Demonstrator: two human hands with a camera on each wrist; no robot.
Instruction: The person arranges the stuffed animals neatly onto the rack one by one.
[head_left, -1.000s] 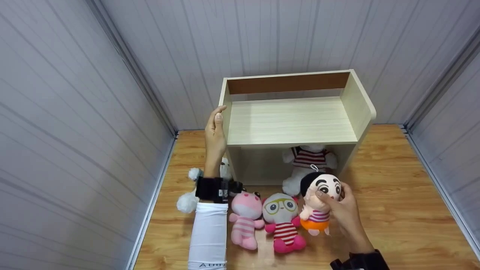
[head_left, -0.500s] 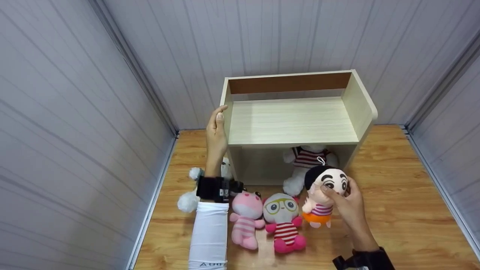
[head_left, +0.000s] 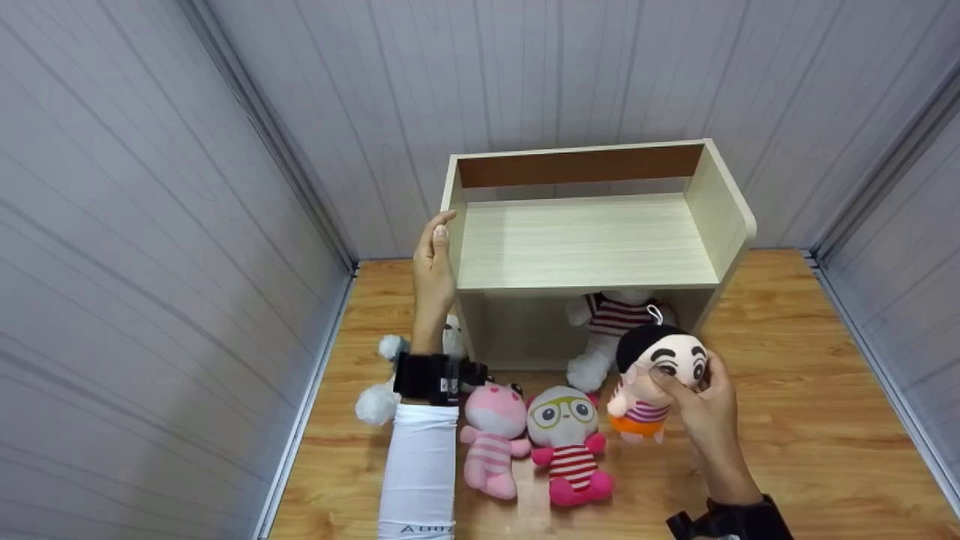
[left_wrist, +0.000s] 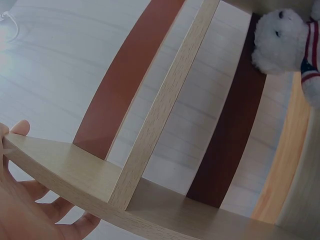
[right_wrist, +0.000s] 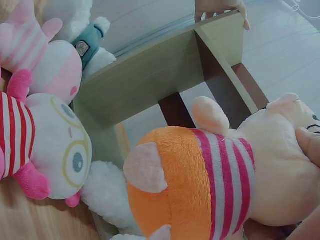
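Note:
My right hand (head_left: 705, 405) pinches a black-haired plush doll (head_left: 637, 409) by its head, thumb on the face. The doll wears a striped top and orange shorts, and it hangs in front of the small wooden shelf (head_left: 585, 240). In the right wrist view the doll's orange shorts (right_wrist: 175, 175) fill the foreground. My left hand (head_left: 433, 277) grips the left side panel of the shelf near its upper front edge. The left wrist view has the fingers (left_wrist: 75, 227) on the panel's outer side. Inside the lower compartment, at the right, sits a white plush bear (head_left: 615, 319) in a striped sweater, partly hidden.
A pink plush toy (head_left: 491, 442) and a plush panda with yellow glasses (head_left: 562, 420) lie on the wood floor (head_left: 825, 420) before the shelf. Left of it, a white plush toy (head_left: 377, 405) is partly hidden by my left arm. Panelled walls (head_left: 555, 75) enclose the area.
My right hand has moved the doll slightly right and away from me, lifting it a little towards the shelf. The left hand keeps its place on the side panel.

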